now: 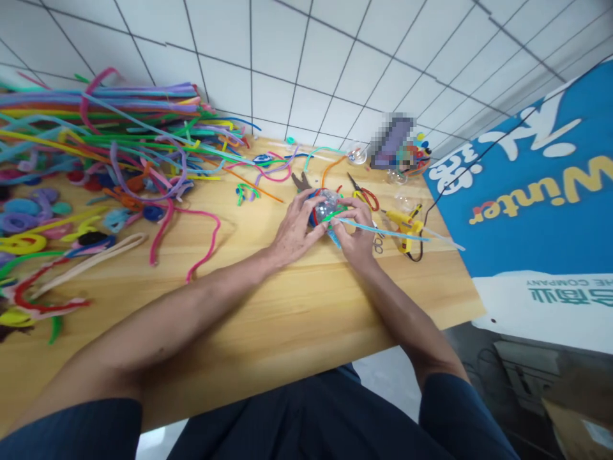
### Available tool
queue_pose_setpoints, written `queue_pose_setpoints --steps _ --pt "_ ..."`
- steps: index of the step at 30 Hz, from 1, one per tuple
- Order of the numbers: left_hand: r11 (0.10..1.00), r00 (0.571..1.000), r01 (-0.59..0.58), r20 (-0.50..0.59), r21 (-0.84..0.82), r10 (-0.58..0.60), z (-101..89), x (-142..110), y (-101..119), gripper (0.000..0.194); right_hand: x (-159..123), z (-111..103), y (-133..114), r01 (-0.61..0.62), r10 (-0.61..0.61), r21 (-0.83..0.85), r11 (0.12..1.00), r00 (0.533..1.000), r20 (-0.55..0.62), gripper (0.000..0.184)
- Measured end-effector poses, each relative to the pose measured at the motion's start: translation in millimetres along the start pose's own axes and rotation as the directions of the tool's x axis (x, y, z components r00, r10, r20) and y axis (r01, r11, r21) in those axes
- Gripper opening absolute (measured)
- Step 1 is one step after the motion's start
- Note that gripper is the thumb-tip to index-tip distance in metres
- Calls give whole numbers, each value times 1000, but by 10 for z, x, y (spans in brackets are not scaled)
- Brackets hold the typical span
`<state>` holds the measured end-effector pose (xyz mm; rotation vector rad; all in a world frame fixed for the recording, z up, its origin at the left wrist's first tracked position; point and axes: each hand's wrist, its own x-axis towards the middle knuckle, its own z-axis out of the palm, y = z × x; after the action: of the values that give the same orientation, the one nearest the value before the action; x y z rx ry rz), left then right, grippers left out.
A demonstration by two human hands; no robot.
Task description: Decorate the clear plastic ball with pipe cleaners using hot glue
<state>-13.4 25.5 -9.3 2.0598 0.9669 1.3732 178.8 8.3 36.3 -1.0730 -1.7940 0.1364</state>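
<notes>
Above the middle of the table, a clear plastic ball [328, 201] is held between both hands. Red, blue and green pipe cleaner pieces lie against its surface. My left hand [297, 229] grips the ball's left side, its fingers curved over the top. On the other side my right hand [357, 233] is closed at the ball, fingertips touching near a green pipe cleaner [330, 217]. A light blue pipe cleaner [390, 231] sticks out to the right past the right hand. My fingers hide part of the ball.
Many coloured pipe cleaners [138, 137] pile up at the left. Pliers [301, 182] and scissors [364, 193] lie beyond my hands. At the right are a yellow glue gun [405, 229] and another clear ball [357, 153]. A tiled wall [287, 64] and blue banner [536, 172] border the table.
</notes>
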Motion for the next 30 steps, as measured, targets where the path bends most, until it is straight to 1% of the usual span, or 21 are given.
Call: queue_pose_setpoints --steps 3,6,12,18,24,30 --pt "1000 1000 -16 -7 17 16 -19 6 -16 56 -4 15 15 -37 38 49 998 999 -19 3" --pt "999 1000 -30 -2 34 30 -49 8 -22 57 -2 41 38 -47 49 68 997 998 -39 5" --pt "998 999 -34 21 56 33 -108 2 -39 58 26 83 53 -33 34 56 998 999 -22 8" --pt "997 998 -46 43 58 43 -167 -9 -50 60 27 97 18 -73 72 72 995 997 11 12" --pt "996 998 -41 57 81 36 -197 -17 -69 59 11 138 51 -65 66 106 992 998 -4 15" --pt "997 998 -27 53 75 23 -189 6 -81 59 9 157 66 -85 88 130 988 996 -19 18"
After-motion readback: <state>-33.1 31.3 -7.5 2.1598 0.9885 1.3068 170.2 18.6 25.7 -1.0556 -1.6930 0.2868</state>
